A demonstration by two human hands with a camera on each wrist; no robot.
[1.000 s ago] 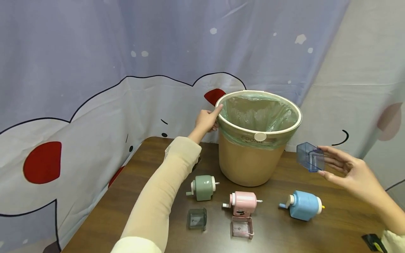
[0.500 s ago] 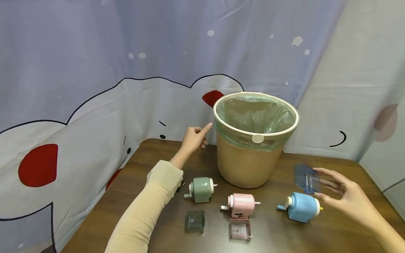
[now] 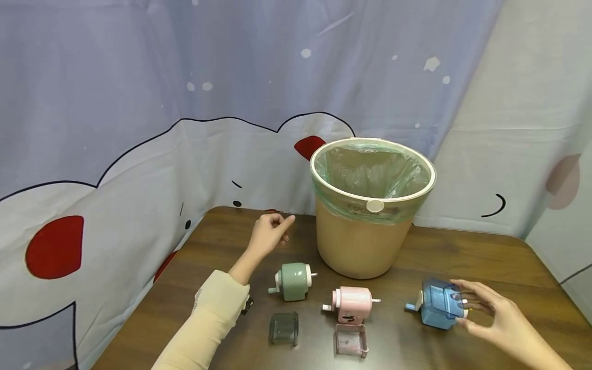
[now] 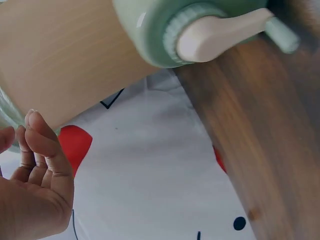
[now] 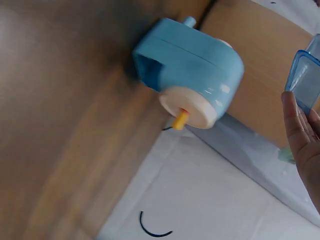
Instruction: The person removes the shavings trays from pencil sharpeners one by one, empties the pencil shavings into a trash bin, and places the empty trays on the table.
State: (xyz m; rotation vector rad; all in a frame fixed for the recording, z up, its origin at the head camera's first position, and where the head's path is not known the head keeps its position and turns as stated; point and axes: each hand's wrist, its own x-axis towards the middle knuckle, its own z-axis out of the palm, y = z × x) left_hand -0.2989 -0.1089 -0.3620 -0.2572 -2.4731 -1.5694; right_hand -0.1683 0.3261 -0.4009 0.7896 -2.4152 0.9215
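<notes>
My right hand (image 3: pixel 492 313) pinches a clear blue plastic shavings drawer (image 5: pixel 305 77) between thumb and fingers. In the head view the drawer overlaps the blue crank pencil sharpener (image 3: pixel 435 321); the right wrist view shows them apart. That sharpener (image 5: pixel 195 65) has an opening at one end and a yellow tip sticking out of its cream ring. My left hand (image 3: pixel 268 236) hovers left of the bin, holding nothing, its fingers loosely curled. Nearest to it is a green crank pencil sharpener (image 3: pixel 294 281). A pink one (image 3: pixel 355 303) stands between the green and blue sharpeners.
A tan waste bin (image 3: pixel 363 246) with a green liner bag (image 3: pixel 370 169) stands at the back of the brown table (image 3: pixel 476 252). In front lie a dark green clear drawer (image 3: pixel 284 329) and a pink one (image 3: pixel 350 340). A printed curtain (image 3: pixel 231 154) hangs behind.
My left hand has let go of the bin's rim and come down toward the left front. My right hand has lowered the blue drawer to the blue sharpener.
</notes>
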